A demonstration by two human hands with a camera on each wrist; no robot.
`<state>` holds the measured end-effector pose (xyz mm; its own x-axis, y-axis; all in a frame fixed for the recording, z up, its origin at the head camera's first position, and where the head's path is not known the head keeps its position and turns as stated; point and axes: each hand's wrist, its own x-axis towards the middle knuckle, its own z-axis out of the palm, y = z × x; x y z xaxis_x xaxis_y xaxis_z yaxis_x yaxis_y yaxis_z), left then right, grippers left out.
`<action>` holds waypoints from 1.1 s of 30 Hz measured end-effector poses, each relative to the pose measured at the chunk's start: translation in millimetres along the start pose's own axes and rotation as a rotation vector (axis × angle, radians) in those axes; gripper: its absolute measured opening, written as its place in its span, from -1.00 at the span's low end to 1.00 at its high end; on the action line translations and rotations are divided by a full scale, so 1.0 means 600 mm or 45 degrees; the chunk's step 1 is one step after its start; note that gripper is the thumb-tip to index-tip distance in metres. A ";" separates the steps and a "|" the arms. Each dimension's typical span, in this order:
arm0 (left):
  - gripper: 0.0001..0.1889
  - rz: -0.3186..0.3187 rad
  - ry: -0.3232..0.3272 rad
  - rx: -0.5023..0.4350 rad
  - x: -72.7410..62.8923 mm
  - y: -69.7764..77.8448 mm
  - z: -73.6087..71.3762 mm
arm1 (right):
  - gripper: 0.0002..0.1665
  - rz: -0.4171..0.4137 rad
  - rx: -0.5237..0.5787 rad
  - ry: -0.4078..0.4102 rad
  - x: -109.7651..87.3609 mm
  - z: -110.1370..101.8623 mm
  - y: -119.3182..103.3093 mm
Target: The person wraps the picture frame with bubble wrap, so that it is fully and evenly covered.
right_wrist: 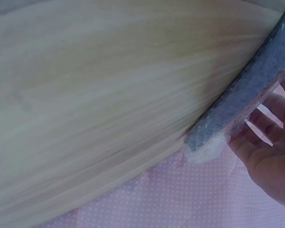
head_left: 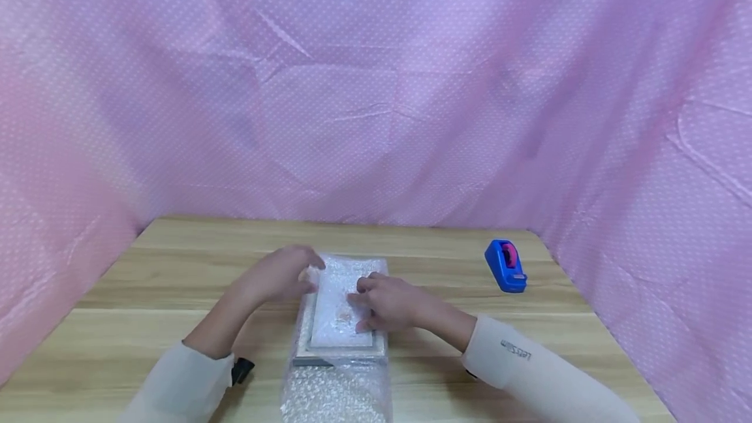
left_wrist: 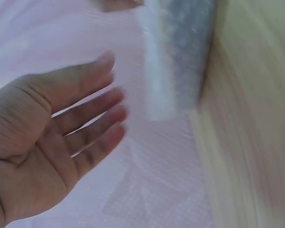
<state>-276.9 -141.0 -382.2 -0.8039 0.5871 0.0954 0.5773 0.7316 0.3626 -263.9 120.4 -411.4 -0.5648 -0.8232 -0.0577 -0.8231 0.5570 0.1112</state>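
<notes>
The step in hand seems to be smoothing the clear plastic bubble wrap (head_left: 336,395) over the flat, pale, rectangular frame (head_left: 339,352), which lies on the light wooden table (head_left: 194,263) before the person. The left hand (head_left: 288,274) is spread beside it, holding nothing; the right hand (head_left: 389,303) rests loosely spread fingers on the wrap. Next move calls, I judge, for folding up the loose near end – slowly. The frame's long axis runs away from the person – which end is its top, I cannot tell.

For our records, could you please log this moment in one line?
right hand: touching bubble wrap | left hand: relaxed, off it | tape dispenser: on table
</notes>
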 end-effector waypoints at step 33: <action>-0.13 0.066 -0.204 0.056 0.039 -0.036 0.049 | 0.03 0.182 0.105 0.009 0.000 0.003 0.005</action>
<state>-304.0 -132.6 -415.1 -0.7420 0.6693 -0.0374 0.6258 0.7116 0.3195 -266.2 122.2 -412.8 -0.6765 -0.7353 -0.0403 -0.7364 0.6755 0.0361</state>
